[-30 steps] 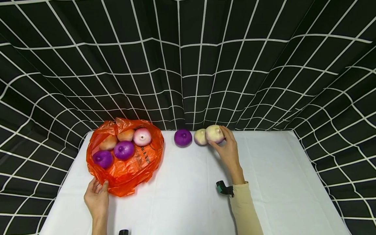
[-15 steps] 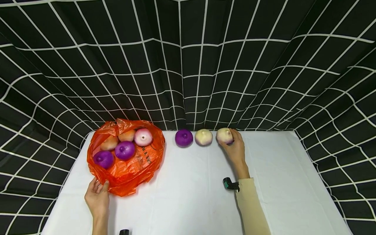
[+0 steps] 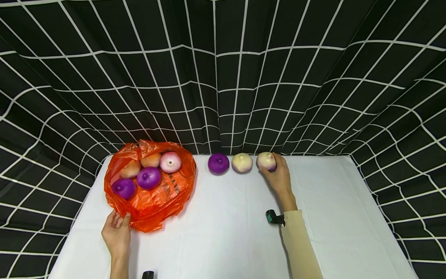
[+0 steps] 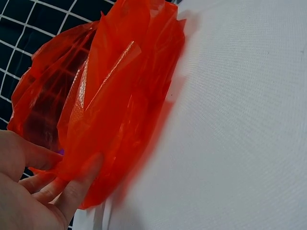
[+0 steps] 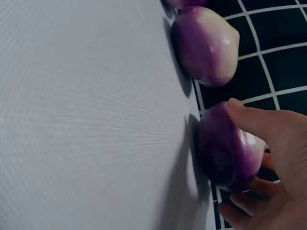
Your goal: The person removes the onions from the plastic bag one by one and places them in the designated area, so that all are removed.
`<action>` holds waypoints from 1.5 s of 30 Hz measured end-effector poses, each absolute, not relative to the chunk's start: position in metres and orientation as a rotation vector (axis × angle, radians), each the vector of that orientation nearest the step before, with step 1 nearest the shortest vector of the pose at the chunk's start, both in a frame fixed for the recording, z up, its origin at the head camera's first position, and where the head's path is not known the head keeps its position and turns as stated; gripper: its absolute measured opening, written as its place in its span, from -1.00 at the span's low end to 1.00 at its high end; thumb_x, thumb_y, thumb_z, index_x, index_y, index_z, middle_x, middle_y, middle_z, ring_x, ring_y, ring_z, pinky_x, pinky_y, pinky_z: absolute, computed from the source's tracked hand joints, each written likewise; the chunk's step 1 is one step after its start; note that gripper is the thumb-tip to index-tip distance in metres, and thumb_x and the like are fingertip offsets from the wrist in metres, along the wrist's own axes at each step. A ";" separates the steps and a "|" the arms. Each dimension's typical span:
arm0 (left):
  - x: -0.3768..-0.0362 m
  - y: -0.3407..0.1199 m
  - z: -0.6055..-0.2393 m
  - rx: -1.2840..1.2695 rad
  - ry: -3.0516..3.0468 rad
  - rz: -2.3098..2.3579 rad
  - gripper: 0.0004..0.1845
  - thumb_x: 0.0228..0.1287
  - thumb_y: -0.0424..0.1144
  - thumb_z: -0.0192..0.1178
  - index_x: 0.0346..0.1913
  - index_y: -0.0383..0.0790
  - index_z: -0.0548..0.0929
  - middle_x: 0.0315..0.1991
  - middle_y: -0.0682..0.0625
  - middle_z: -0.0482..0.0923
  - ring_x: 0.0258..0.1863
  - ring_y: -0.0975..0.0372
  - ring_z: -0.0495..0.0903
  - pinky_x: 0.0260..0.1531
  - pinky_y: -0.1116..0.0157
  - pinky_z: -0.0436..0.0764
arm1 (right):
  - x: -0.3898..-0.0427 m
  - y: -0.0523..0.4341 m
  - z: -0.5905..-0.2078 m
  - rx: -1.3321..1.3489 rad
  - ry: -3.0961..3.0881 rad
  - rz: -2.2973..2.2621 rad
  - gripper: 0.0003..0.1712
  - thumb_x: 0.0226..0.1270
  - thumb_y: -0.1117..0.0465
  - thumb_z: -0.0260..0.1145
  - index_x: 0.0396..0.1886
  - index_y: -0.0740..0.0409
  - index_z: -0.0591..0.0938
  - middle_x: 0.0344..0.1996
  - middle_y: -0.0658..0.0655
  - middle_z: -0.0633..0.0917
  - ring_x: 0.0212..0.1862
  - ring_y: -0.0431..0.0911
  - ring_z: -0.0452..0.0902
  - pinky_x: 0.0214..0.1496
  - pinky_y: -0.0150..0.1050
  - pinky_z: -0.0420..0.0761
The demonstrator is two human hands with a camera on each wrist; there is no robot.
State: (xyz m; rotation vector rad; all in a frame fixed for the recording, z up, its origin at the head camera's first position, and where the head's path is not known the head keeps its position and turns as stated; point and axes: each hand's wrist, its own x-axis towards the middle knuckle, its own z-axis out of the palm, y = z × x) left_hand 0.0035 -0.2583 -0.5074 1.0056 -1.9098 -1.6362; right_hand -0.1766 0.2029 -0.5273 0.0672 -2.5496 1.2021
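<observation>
At the left we see the left hand (image 3: pixel 116 235) pinching the near edge of a crumpled orange plastic bag (image 3: pixel 163 197), thumb and fingers (image 4: pixel 72 191) closed on the film as it lies on the white cloth-covered table (image 3: pixel 226 232). Inside the open bag sit two round purple onions (image 3: pixel 148 177), two tan-orange ones (image 3: pixel 130 169) and a pale pink-white one (image 3: pixel 170 162). To the right of the bag, along the table's far edge, a round purple onion (image 3: pixel 218 163) stands apart, then a cream-and-purple onion (image 3: pixel 242 162) just beside it. Farthest right in that row, a third onion, whitish on top and purple below (image 3: pixel 266 161), rests on the table with the right hand (image 3: pixel 278 178) curled round it, fingers (image 5: pixel 259 122) lying over its top. Behind everything hangs a black cloth with a white grid (image 3: pixel 223 77).
</observation>
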 end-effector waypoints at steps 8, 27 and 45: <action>-0.003 -0.259 -0.508 0.991 -1.904 -1.676 -0.44 0.32 -0.48 0.15 0.38 -0.41 0.34 -0.28 0.37 0.44 -0.39 0.61 0.51 -0.53 0.63 0.54 | -0.180 0.208 -0.513 0.067 -2.524 1.163 -0.16 0.06 0.23 0.55 0.31 0.42 0.40 0.27 0.41 0.43 0.36 0.26 0.26 0.45 0.08 0.19; -0.001 -0.256 -0.506 1.006 -1.926 -1.596 -0.47 0.35 -0.42 0.17 0.36 -0.37 0.40 -0.18 0.25 0.45 -0.37 0.60 0.50 -0.53 0.64 0.54 | -0.178 0.169 -0.487 0.201 -2.357 1.246 -0.57 0.20 0.29 0.46 0.07 0.29 0.64 0.04 0.26 0.66 0.12 0.17 0.55 0.26 -0.01 0.46; 0.005 -0.257 -0.507 0.960 -1.774 -1.627 -0.52 0.29 -0.51 0.15 0.28 -0.48 0.44 -0.24 0.30 0.50 -0.45 0.58 0.57 -0.65 0.63 0.51 | -0.163 0.041 -0.489 0.693 -2.429 1.245 -0.64 0.21 0.22 0.46 -0.01 0.23 0.68 -0.06 0.15 0.71 0.02 0.00 0.63 0.14 -0.19 0.59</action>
